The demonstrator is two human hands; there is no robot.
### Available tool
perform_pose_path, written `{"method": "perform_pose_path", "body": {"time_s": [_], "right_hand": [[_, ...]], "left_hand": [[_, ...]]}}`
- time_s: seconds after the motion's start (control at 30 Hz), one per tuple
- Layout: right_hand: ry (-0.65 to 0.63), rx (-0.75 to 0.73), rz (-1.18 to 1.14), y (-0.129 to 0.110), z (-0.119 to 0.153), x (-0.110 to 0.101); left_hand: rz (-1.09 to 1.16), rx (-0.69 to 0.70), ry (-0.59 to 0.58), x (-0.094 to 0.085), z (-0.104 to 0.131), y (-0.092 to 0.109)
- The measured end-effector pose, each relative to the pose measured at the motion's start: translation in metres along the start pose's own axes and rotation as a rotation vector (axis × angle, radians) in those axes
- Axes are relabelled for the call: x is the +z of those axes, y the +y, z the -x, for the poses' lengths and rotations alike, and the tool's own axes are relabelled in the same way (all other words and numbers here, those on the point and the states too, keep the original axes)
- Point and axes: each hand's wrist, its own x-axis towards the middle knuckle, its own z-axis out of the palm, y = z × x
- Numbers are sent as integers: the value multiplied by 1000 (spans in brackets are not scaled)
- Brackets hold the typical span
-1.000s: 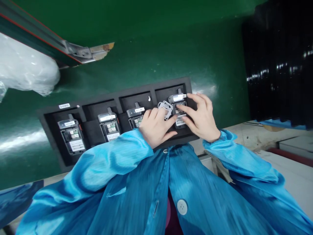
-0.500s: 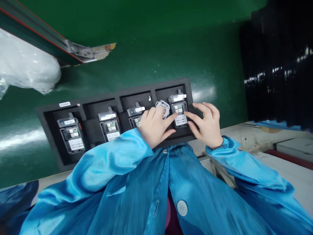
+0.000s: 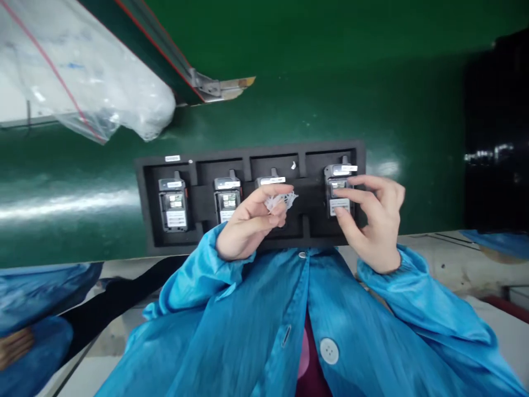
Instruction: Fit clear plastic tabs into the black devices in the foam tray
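Four small grey handheld devices [image 3: 172, 203] sit in one black foam tray [image 3: 144, 220]; one bunch of clear plastic pieces [image 3: 280, 199]; one clear plastic bag [image 3: 95, 94].

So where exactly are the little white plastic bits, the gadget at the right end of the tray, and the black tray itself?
white plastic pieces [image 3: 281, 200], head view, on the bunch at the left fingertips.
rightmost device [image 3: 338, 190], head view, on its face beside the right fingers.
black foam tray [image 3: 144, 209], head view, on its left rim.

Left hand [image 3: 248, 229] pinched (right hand [image 3: 374, 220] seemingly spread)
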Motion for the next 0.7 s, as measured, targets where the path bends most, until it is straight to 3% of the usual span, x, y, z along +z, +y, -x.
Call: {"method": "perform_pose_path", "body": {"time_s": [0.17, 0.37, 0.5, 0.7], "right_hand": [[-120, 5, -347, -44, -24, 23], [-296, 172, -455, -57, -39, 40], [-266, 198, -543, -63, -42, 42], [-223, 85, -614, -72, -41, 39]], "left_hand": [[101, -12, -22, -4, 10, -2], [231, 0, -91, -10, 19, -3], [293, -14, -85, -18, 21, -3], [327, -43, 64, -29, 20, -7]]}}
